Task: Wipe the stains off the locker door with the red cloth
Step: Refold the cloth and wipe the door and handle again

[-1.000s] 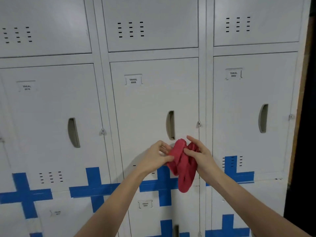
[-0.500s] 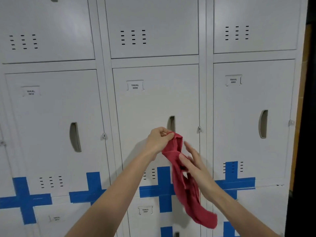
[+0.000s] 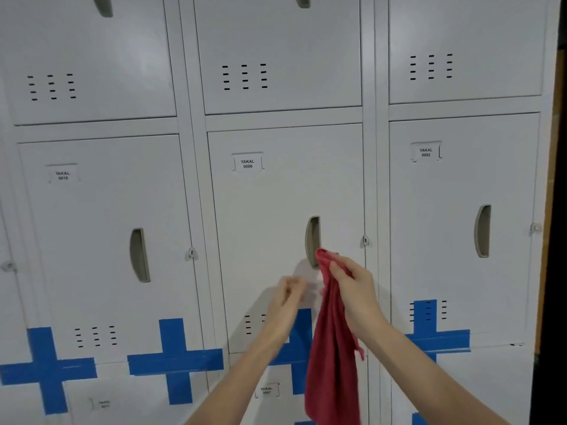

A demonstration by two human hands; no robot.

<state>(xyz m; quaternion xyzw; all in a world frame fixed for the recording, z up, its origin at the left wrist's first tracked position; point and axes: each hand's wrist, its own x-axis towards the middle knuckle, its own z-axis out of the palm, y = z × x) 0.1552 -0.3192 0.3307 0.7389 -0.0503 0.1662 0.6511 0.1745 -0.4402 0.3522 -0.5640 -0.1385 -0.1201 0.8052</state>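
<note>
Still prepping, no wiping yet: right hand (image 3: 356, 289) gripping the red cloth (image 3: 333, 348), dangling below it; left hand (image 3: 287, 294) blurry, loosely curled, holding nothing. Next, probably bunching it, pressing onto locker door (image 3: 276, 204) just ahead.

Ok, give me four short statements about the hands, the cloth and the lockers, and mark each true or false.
1. The right hand holds the red cloth by its top end. True.
2. The left hand also has a grip on the cloth. False: it is beside it, apart.
3. The cloth is pressed flat against the door. False: it hangs loose.
4. The locker door behind the hands is labelled 0006. True.
</note>
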